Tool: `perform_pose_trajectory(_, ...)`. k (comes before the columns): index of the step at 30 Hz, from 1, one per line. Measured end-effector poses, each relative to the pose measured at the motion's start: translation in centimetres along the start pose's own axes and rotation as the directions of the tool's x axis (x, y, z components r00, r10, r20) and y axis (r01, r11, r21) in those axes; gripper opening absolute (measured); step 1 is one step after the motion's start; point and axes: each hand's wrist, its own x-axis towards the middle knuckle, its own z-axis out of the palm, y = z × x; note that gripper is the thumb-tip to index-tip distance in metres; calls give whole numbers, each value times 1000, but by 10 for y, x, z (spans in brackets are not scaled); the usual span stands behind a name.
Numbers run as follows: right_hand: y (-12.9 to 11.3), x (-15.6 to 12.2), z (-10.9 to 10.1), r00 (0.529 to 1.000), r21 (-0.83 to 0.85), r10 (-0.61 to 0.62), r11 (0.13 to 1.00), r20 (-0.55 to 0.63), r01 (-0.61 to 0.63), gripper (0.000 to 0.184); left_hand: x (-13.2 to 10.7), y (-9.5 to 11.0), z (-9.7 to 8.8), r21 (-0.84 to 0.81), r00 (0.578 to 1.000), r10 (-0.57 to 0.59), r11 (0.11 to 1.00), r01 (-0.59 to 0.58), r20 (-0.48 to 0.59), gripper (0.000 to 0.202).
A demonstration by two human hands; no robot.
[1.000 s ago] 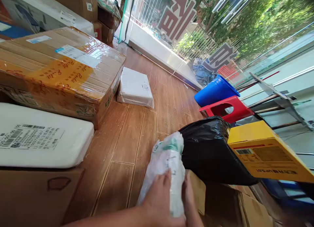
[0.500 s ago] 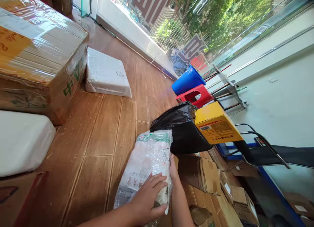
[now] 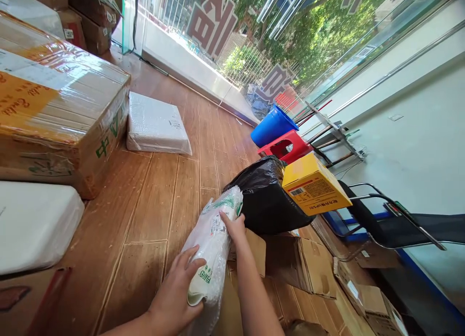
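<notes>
Indoors, wooden floor (image 3: pixel 147 220) shows beside the wrapped package (image 3: pixel 215 252).

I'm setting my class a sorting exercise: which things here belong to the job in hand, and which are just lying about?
In the job:
- plastic-wrapped package
- left grip, at its near end
- right grip, beside its label

Apparently just lying about:
- black bag
- yellow box
- red stool
- blue bin
- white parcel
- large taped carton

Bright daylight through the glass front (image 3: pixel 250 48) glares off plastic wrap (image 3: pixel 85 67).
</notes>
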Motion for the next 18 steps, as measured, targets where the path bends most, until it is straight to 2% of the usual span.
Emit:
perform_pose_trajectory(2, -24, 24, 0, 998, -95, 34, 995, -46, -38, 124, -3, 9, 1, 30, 998, -54, 998, 54, -16, 70)
perform_pose_trajectory(3, -32, 34, 0, 997, -119, 52, 991, -57, -58, 119, -4, 15, 3, 41, 996, -86, 995, 87, -26, 71)
perform_pose_trajectory(7, -43, 53, -5, 994, -116, 82, 989, -73, -90, 82, -7, 33, 13, 10, 984, -168, 986, 169, -57, 71)
perform_pose_trajectory(9, -41, 48, -8, 994, -110, 77, 990, -82, -85, 71, -8, 33, 14, -42, 983, -166, 986, 163, -75, 67)
perform_pose_trajectory(12, -33, 28, -13, 993, -125, 63, 989, -98, -75, 77, -17, 17, 4, -109, 987, -133, 986, 124, -84, 58)
perform_pose_trajectory(15, -16, 3, -12, 996, -130, 19, 991, -89, -30, 83, -40, -6, -21, -47, 995, -90, 995, 89, -29, 51)
perform_pose_trajectory(18, 4, -17, -5, 999, -90, -37, 995, -12, 36, 76, -76, -19, -49, 59, 990, -132, 990, 129, 47, 44)
